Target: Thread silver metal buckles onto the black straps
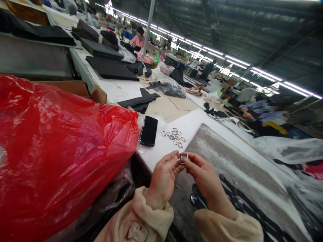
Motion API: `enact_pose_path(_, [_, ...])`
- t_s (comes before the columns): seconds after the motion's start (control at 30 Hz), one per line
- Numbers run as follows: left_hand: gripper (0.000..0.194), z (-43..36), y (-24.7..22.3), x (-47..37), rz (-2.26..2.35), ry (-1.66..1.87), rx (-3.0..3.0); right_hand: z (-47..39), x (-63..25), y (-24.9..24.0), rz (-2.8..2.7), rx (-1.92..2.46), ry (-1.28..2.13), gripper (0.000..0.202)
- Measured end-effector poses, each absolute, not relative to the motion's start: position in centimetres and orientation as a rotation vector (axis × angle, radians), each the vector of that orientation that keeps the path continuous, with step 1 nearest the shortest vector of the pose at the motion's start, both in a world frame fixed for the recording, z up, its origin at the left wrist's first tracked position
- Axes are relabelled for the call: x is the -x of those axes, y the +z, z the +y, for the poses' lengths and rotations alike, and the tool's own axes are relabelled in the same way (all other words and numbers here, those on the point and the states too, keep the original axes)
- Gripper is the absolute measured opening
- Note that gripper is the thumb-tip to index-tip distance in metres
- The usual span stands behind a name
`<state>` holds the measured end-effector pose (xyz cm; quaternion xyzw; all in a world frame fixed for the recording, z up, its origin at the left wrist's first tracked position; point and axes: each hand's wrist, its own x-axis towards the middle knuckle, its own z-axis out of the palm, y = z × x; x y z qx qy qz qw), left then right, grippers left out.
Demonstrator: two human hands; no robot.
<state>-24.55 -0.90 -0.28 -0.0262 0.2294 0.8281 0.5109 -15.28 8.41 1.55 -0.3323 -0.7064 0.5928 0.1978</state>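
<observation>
Item: one rectangular metal frame (184, 154), raised between both hands, above the near edge of the grey sheet (222, 148) and clear of the tabletop (151, 158).

Right hand (205, 174): grip closed to a pinch, thumb and forefinger on the frame's side.

Left hand (161, 176): palm loosely open, fingertips meeting the frame's other side; whether this grip clasps it or merely steadies it, I cannot tell.

Stock: a small heap of loose frames (174, 136), overlapping, on the white surface beyond the hands. Too jumbled to count from here.

Adjacent: a black phone (148, 131), left of the heap; a large red plastic bag (70, 144), bulging along the left side; black straps (239, 203) with round glossy ends, on the grey sheet beside and under the right forearm.

Progress, as I judge it: early, with a single piece in handling. Done: one frame in the fingers, apart from the others. Left: the whole heap, lying loose. No strap is seen threaded through the held frame, and I make out none on the heaped ones.

Further off: stacked black panels (111, 69); a green bottle (155, 59); a co-worker in pink (138, 39).
</observation>
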Motion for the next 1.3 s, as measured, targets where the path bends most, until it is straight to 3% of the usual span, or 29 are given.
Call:
enact_pose_path(0.17, [0.023,-1.4,-0.2,23.8,0.654,1.881,-0.143,5.2,12.9,1.1,-1.679,0.965,1.652,0.038])
enact_pose_path(0.4, [0.022,-1.7,-0.5,23.8,0.866,1.772,-0.250,2.5,12.3,0.9,-1.566,0.993,1.516,0.028])
enact_pose_path(0.47, [0.020,-1.7,-0.5,24.2,0.800,1.795,-0.159,2.8,11.5,0.8,-1.674,1.030,1.453,0.029])
enact_pose_path(0.6, [0.015,-1.7,-0.1,25.1,0.716,1.828,0.024,6.7,8.2,0.1,-2.087,1.268,0.966,0.036])
enact_pose_path(0.77, [0.014,-1.5,0.1,25.1,0.667,1.882,0.127,13.5,4.4,-1.5,-2.308,1.486,0.671,0.023])
enact_pose_path(1.07, [0.008,-1.4,-0.3,24.6,0.559,1.833,0.105,17.0,4.3,-3.6,-2.656,1.569,0.421,0.010])
enact_pose_path(1.3, [0.007,-1.4,-0.2,23.9,0.566,1.793,0.034,15.6,4.5,-2.1,-2.728,1.374,0.207,0.006])
